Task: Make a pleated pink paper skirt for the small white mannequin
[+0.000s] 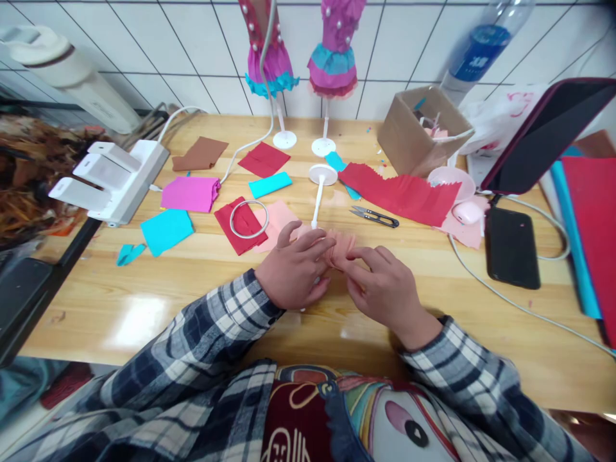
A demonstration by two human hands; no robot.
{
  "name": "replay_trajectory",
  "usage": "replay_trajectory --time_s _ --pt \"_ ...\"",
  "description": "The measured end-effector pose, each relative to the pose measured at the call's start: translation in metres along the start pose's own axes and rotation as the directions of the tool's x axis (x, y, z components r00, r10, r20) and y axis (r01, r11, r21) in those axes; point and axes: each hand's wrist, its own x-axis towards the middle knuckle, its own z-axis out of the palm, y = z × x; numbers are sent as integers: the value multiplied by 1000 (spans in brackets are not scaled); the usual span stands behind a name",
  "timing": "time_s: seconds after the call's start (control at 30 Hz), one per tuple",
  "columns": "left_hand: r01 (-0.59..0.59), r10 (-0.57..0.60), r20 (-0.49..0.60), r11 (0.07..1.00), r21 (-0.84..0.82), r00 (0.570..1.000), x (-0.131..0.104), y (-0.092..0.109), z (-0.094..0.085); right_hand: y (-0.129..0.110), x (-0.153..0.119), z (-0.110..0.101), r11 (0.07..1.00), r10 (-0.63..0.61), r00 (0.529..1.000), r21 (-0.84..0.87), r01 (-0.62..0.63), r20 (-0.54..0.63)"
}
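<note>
A small white mannequin stand (318,202) lies on its side, its round base pointing away from me and its upper part hidden beneath my fingers. My left hand (301,266) is closed over that hidden end. Gathered peach crepe paper (341,249) shows between my hands. My right hand (382,282) pinches its near right edge between thumb and fingers. Just beyond my right hand lie black-handled thread snips (374,216). A pale ring (249,219) rests on folded dark red paper (235,234), left of my left hand.
Two mannequins in frilled paper dresses (272,64) stand against the tiled wall. Coloured paper pieces (190,194) lie on the left. A long red strip (399,192), cardboard box (418,131), black phone (513,247) and propped tablet (548,135) are on the right. A white cable (510,308) crosses the table.
</note>
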Motion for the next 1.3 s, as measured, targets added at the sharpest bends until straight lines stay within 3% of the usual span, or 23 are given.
replay_trajectory --time_s 0.17,0.37,0.97,1.3 --pt "-5 5 -19 1000 10 1000 0 0 1 -4 0 0 999 -7 998 -40 9 68" --pt "1 -1 -16 1000 -4 1000 -1 0 2 -5 0 -2 996 83 996 31 -83 -21" --pt "20 -20 -11 999 -36 1000 -1 0 1 -5 0 3 979 197 980 45 -197 10" --pt "10 -10 -13 1000 -2 1000 -1 -1 3 -2 -2 4 990 143 989 -26 -142 30"
